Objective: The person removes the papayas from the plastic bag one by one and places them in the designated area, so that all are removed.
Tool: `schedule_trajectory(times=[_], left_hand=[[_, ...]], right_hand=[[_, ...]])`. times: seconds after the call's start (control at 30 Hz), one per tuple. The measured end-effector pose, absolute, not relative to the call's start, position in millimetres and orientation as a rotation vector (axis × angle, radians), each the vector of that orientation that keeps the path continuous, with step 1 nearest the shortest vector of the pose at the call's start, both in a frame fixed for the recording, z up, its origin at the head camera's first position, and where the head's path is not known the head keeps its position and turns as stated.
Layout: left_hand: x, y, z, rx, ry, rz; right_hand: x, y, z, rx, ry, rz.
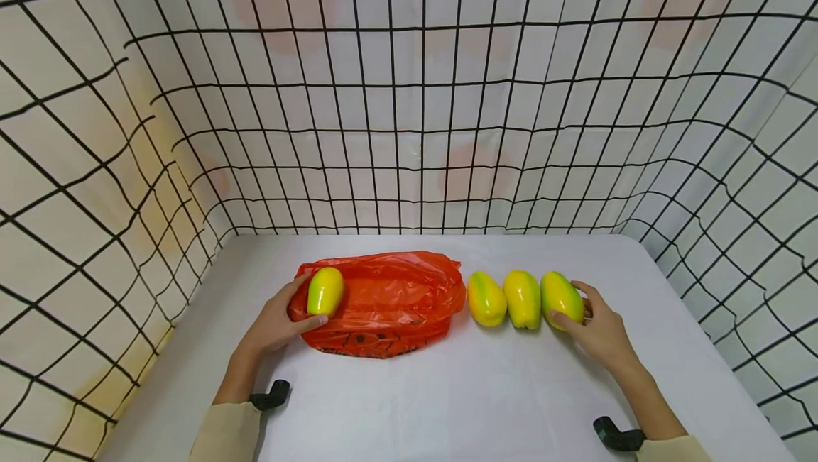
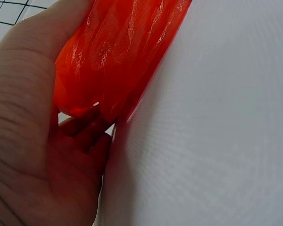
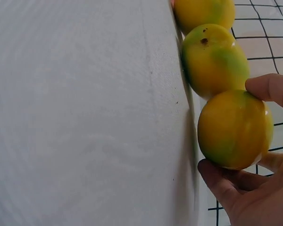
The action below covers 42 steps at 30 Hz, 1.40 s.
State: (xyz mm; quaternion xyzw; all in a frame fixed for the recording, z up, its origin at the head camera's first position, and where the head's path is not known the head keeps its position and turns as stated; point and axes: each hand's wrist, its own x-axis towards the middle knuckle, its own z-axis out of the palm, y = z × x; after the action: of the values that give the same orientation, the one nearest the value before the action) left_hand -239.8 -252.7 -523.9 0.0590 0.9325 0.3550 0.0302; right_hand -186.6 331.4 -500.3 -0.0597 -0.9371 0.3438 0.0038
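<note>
A red plastic bag (image 1: 390, 299) lies spread on the white table, with one glossy yellow mango (image 1: 326, 292) at its left end. My left hand (image 1: 284, 314) curves round that end, thumb at the mango's lower edge and fingers along the far side. In the left wrist view the red plastic (image 2: 118, 52) sits between thumb and fingers; the mango is hidden there. To the bag's right, three yellow-green mangoes stand in a row. My right hand (image 1: 601, 327) grips the rightmost mango (image 1: 562, 299), thumb on the near side; the right wrist view shows this mango (image 3: 233, 129) between thumb and fingers.
The middle mango (image 1: 522, 299) and the left mango (image 1: 487, 299) of the row stand close together beside the bag. Black wire grid (image 1: 422, 107) walls backed by white cloth enclose the table (image 1: 447, 405) at the back and both sides.
</note>
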Motion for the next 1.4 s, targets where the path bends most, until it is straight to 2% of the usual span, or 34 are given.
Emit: schedule_trajectory(times=[0.93,1.4], left_hand=[[-239.5,-252.5,-524.0,0.179,2.869,1.110],[-239.3,-252.0,-523.8,0.183,2.884,1.094]], right_hand=[[-185.6,336.0,-501.3,-0.088,-3.014,1.018],[-186.1,340.0,-496.3,-0.128,-2.985,1.092]])
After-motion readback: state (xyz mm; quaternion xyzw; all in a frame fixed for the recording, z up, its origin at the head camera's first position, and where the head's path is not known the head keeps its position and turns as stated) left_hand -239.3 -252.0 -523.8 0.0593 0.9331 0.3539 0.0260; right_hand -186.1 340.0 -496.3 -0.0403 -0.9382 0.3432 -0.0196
